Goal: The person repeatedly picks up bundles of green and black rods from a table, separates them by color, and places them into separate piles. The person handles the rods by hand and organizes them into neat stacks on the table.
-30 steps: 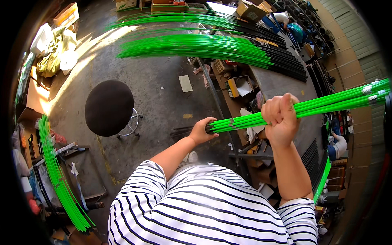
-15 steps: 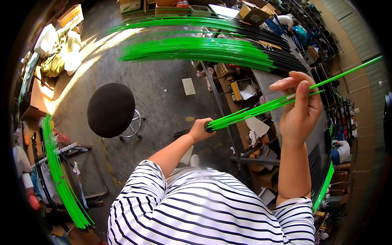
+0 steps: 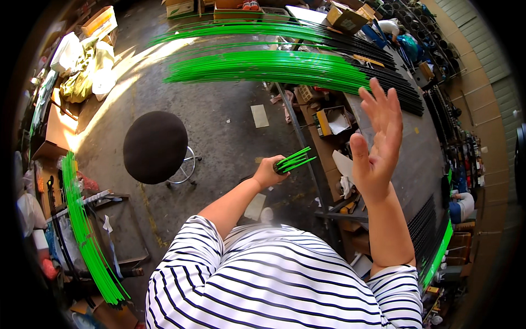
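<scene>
My left hand [image 3: 267,173] is closed around a small bundle of thin rods near the middle of the view. Several bright green lengths [image 3: 298,160] stick out of the fist to the right, with dark ends at the grip. My right hand [image 3: 379,140] is raised over the bench, fingers spread, holding nothing. Just beyond its fingertips, a wide layer of long green rods [image 3: 257,67] with black right-hand ends [image 3: 397,94] lies across the bench end, and a second, thinner layer [image 3: 246,30] lies behind it.
A round black stool [image 3: 155,147] stands on the floor at left. More green rods [image 3: 90,236] rest on a frame at far left. Under the grey bench [image 3: 413,159] are shelves with an open box [image 3: 333,120]. Black rods [image 3: 424,230] lie at the bench's near right.
My right hand has come off the green rods and opened, its fingers now spread. The rods in my left hand show much shorter now, no longer reaching across to the upper right.
</scene>
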